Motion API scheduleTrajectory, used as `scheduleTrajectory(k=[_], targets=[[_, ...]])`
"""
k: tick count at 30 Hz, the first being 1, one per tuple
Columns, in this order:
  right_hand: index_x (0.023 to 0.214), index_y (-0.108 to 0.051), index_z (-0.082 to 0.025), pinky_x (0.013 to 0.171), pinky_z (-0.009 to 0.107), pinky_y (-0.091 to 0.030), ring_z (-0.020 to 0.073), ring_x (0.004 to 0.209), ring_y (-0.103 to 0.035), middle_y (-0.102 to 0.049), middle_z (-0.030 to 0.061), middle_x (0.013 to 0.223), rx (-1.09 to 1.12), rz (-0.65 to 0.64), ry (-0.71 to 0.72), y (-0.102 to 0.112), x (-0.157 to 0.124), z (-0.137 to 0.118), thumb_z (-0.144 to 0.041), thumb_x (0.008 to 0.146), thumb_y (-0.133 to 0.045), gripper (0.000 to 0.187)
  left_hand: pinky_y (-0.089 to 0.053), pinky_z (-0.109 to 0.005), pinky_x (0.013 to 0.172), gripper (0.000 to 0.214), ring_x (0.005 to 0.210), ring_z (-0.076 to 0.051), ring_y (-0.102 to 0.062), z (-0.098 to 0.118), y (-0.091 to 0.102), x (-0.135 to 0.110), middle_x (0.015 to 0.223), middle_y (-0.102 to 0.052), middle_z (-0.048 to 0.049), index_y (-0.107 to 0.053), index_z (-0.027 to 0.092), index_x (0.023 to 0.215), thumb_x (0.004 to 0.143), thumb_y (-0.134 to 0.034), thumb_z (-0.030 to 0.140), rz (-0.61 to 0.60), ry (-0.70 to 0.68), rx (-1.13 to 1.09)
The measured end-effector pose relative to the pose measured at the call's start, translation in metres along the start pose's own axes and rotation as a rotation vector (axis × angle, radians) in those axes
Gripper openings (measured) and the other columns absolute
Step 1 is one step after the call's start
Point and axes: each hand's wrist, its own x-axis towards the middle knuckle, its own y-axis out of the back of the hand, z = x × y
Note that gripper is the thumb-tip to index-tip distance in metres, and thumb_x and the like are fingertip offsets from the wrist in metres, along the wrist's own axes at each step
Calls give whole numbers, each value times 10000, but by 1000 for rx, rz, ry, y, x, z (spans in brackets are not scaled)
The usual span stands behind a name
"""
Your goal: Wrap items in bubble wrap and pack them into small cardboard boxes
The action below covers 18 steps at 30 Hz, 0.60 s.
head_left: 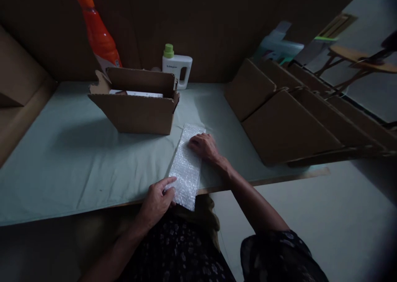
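A long strip of clear bubble wrap lies lengthwise on the cloth-covered table, its near end sticking out past the front edge. My left hand pinches its near left side, index finger on top and the other fingers partly hidden below. Near the far right side, my right hand rests on the wrap with curled fingers closed against it; the fingertips are partly hidden. Whether anything is wrapped inside cannot be made out. Beyond my hands, to the left, stands an open cardboard box with a flat white item in it.
At the back stand a red-orange bottle and a white jug with a green cap. Several open cardboard boxes line the right side, a bluish bottle behind them. A wooden stool is farther right.
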Motion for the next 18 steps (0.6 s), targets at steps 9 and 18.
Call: scheduleTrajectory(k=[9,18], targets=[[1390,-569,-259,947,469,-451,308,1201,-594,-599,132,1409,29,-144,201,45,-104,-4,-227,913,-616,481,-477,-263,597,600,564,-162,-649,15,4,-5,583,-676,-5,-662,89,1299,789,-610,401,-102,24,-48],[1273,-675,-265,981,465,-487,303,1269,-557,-612,117,1409,65,-104,259,9,-148,-44,-176,896,-630,389,-514,-268,594,692,556,-147,-628,18,-1,-3,622,-661,-1,-605,57,1319,763,-664,465,-141,62,-114]])
